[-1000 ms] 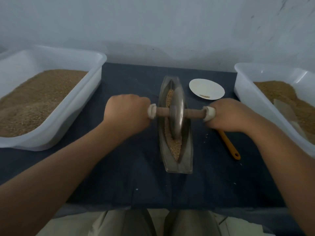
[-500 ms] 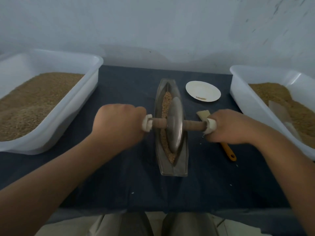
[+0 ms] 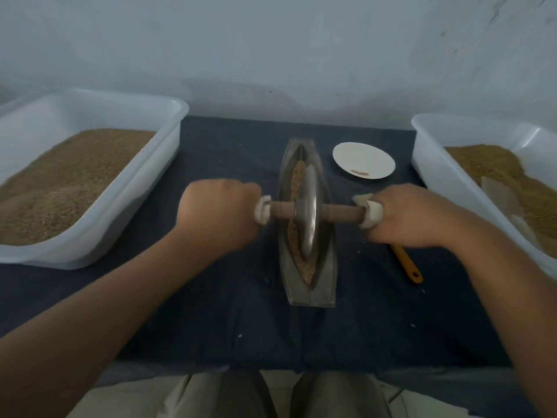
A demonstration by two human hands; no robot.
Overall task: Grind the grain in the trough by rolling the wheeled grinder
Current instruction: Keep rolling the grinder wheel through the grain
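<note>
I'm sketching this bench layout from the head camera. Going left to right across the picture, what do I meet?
left tub of grain → left hand → wheeled grinder → right hand → right tub of grain. The plate and orange-handled tool overlap the right hand sideways, so they are left out.

Left hand (image 3: 217,215) fisted round the left end of the handle (image 3: 281,211), knuckles up, back of hand to the camera. Right hand (image 3: 413,218) fisted round the right end, same pose. Hands roughly level, well apart, slightly blurred. Fingers hidden under the fists. Left forearm (image 3: 99,321) comes in from bottom-left, right forearm (image 3: 500,297) from bottom-right. Both are bare, converging forward.
</note>
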